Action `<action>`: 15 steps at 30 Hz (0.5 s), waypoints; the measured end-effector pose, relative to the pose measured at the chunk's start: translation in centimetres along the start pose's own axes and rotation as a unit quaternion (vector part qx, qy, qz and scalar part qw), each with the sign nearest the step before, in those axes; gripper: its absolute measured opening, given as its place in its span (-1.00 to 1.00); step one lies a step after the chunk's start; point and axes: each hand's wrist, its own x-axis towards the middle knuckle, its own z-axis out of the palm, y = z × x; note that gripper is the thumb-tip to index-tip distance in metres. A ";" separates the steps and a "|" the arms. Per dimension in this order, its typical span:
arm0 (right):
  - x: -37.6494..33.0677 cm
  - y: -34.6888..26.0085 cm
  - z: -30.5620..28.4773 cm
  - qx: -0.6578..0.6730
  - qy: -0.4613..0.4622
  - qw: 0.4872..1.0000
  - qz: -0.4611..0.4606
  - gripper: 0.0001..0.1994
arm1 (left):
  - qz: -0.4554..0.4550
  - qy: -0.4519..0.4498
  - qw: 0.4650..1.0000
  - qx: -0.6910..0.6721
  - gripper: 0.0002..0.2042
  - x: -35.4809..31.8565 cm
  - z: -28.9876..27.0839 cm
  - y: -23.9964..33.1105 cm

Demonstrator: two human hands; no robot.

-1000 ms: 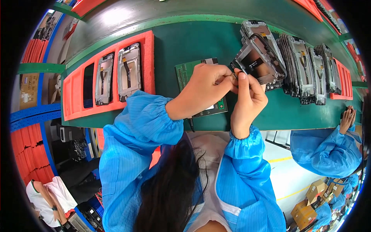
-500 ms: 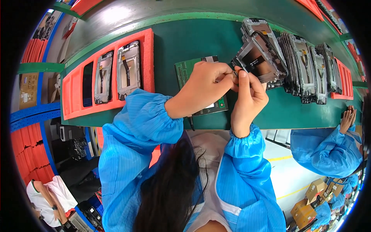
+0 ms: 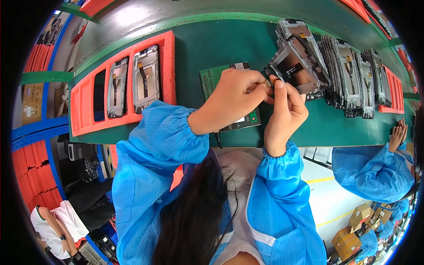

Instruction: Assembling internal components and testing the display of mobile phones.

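Note:
A phone frame (image 3: 304, 73) with a dark flex cable across its bronze inner side is tilted up over the bench, its lower left end at my fingers. My right hand (image 3: 286, 115) is closed on that end, thumb up and fingers partly behind the frame. Beside it, my left hand (image 3: 238, 95) pinches at the same end, its fingertips meeting my right thumb. Whatever small part lies between those fingertips is too hidden to name. Under my left hand lies a green circuit board test unit (image 3: 211, 79), partly covered, with a black cable at its near edge.
At left, a red foam tray (image 3: 168, 66) holds two phone frames (image 3: 146, 79). Stacked phone frames (image 3: 346, 75) stand at right, with another red foam tray (image 3: 391, 90) beyond them. A co-worker's blue sleeve (image 3: 371, 170) and hands are at the bench's right edge.
Almost nothing differs. My right thumb and fingers have shifted very slightly at the frame's end; the phone frame stays tilted in the same place.

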 end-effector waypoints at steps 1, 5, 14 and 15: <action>0.0 0.1 0.0 -0.003 0.001 1.000 -0.005 -0.84 | 0.000 0.000 1.000 0.000 -0.84 0.0 -0.1 0.0; 0.0 -0.1 0.0 -0.009 -0.004 1.000 -0.001 -0.84 | -0.059 -0.058 0.996 0.015 -0.84 -0.1 -0.6 0.4; -0.1 0.4 0.0 -0.017 0.006 1.000 -0.007 -0.84 | -0.042 -0.056 0.997 0.043 -0.85 -0.1 -0.5 0.1; -0.1 0.4 0.0 -0.017 0.006 1.000 -0.007 -0.84 | -0.036 -0.058 0.996 0.055 -0.85 -0.1 -0.5 0.1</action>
